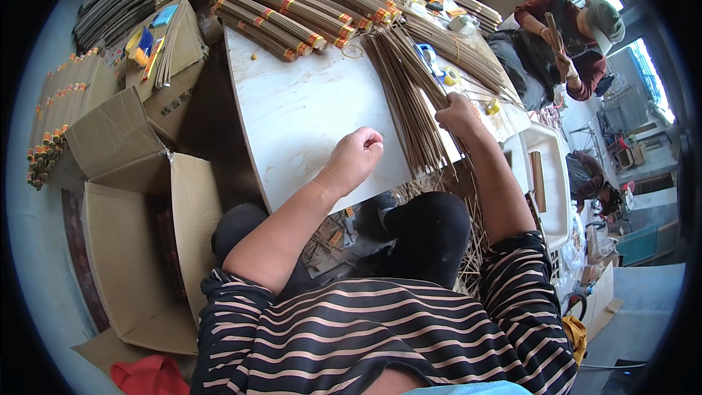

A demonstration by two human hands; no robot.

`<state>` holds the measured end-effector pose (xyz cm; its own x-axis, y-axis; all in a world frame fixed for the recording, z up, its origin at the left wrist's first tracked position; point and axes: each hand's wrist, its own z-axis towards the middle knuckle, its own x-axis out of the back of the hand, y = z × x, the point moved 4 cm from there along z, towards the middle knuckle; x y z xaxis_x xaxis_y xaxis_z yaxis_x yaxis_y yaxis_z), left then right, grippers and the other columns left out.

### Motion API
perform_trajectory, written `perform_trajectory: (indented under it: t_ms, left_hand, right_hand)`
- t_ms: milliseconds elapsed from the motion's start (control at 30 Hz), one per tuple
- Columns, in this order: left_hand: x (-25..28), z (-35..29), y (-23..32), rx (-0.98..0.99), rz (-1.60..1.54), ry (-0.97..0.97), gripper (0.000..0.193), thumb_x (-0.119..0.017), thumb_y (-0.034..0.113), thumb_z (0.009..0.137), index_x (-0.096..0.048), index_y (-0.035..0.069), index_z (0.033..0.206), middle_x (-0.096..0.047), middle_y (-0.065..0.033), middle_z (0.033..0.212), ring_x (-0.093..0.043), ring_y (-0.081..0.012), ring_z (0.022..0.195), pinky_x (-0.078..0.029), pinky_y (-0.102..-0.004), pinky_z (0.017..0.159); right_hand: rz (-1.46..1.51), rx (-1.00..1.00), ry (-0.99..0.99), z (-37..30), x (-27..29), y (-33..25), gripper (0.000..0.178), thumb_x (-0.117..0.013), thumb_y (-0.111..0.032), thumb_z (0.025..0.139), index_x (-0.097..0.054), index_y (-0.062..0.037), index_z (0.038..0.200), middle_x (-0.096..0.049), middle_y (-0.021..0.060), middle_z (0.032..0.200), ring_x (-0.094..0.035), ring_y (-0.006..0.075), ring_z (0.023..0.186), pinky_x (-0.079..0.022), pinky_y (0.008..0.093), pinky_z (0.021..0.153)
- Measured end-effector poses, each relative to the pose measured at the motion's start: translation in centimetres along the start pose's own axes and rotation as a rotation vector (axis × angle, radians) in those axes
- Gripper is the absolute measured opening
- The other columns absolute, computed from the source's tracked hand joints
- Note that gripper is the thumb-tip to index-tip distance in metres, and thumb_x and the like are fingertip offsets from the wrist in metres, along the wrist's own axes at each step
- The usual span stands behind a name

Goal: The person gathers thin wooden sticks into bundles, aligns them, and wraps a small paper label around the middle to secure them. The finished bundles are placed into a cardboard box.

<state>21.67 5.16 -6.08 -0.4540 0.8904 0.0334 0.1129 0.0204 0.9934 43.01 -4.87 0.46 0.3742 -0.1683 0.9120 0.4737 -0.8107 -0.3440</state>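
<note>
— Striped black-and-cream shirt sleeves (380, 336) sit closest to the lens, both forearms reaching out over the pale marble-patterned surface (300, 117). What is each hand doing?

— Her right hand (457, 113) rests on the loose sheaf of thin brown incense sticks (409, 102), fingers curled over its right edge, probably to keep the sticks from fanning out. Whether it truly clamps them I cannot tell. The left hand (356, 153) is balled into a loose fist on the bare surface just left of the sheaf, holding nothing that shows.

— And how does the sheaf lie?

— Flat, with its long axis running from the near edge of the surface away toward the far side, leaning slightly left as it goes. The near ends overhang the edge above the person's lap.

— Anything else around?

— Tied bundles of sticks with red and yellow bands (300, 11) lie stacked at the far left of the surface, likely kept apart as finished. An open brown cardboard box (139, 249) stands on the floor to the left, and another person in a dark red top (567, 36) works beyond.
</note>
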Motion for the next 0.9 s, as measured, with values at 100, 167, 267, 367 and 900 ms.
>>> perform_trajectory:
  t_ms: [100,167,267,367,900]
  left_hand:
    - [-0.1,-0.1,0.1,-0.002,-0.004,0.014,0.024,-0.051,0.016,0.084,-0.056,-0.003,0.099,-0.060,-0.0085,0.084,-0.055,-0.0155,0.075,-0.046,-0.0283,0.068]
    - [-0.1,-0.2,0.1,0.005,-0.003,0.025,0.026,-0.051,0.018,0.083,-0.057,-0.002,0.098,-0.062,-0.0112,0.084,-0.057,-0.0189,0.075,-0.046,-0.0307,0.070]
    - [-0.1,-0.2,0.2,0.009,0.002,0.010,0.026,-0.050,0.018,0.083,-0.057,-0.002,0.098,-0.062,-0.0114,0.085,-0.057,-0.0192,0.075,-0.046,-0.0310,0.071]
    - [-0.1,-0.1,-0.1,-0.008,0.015,-0.001,0.027,-0.050,0.019,0.083,-0.057,-0.003,0.098,-0.062,-0.0115,0.085,-0.057,-0.0194,0.076,-0.046,-0.0312,0.071]
    - [0.3,-0.8,3.1,-0.066,-0.643,-0.279,0.081,-0.069,0.046,0.075,-0.032,0.000,0.131,-0.052,-0.0138,0.111,-0.050,-0.0205,0.108,-0.042,-0.0335,0.091]
  right_hand:
    - [0.005,0.068,-0.005,-0.1,0.1,1.0,0.035,-0.059,-0.015,0.067,-0.058,0.0051,0.096,-0.064,0.0179,0.075,-0.064,0.0253,0.071,-0.049,0.0349,0.067]
    - [0.076,0.067,-0.014,-0.5,0.3,1.2,0.034,-0.058,-0.013,0.067,-0.058,0.0060,0.095,-0.063,0.0171,0.072,-0.064,0.0233,0.067,-0.049,0.0334,0.064]
    - [0.169,0.083,-0.040,-1.3,1.2,1.8,0.030,-0.059,-0.009,0.067,-0.058,0.0080,0.092,-0.060,0.0132,0.064,-0.059,0.0181,0.058,-0.047,0.0303,0.055]
    - [0.159,0.059,-0.141,-2.2,1.5,2.1,0.025,-0.060,-0.007,0.066,-0.055,0.0074,0.087,-0.057,0.0096,0.063,-0.055,0.0156,0.054,-0.044,0.0291,0.048]
    - [1.078,0.073,-0.437,-11.5,1.3,-2.7,0.039,-0.064,-0.007,0.068,-0.052,0.0067,0.102,-0.055,0.0071,0.075,-0.053,0.0106,0.055,-0.045,0.0196,0.052]
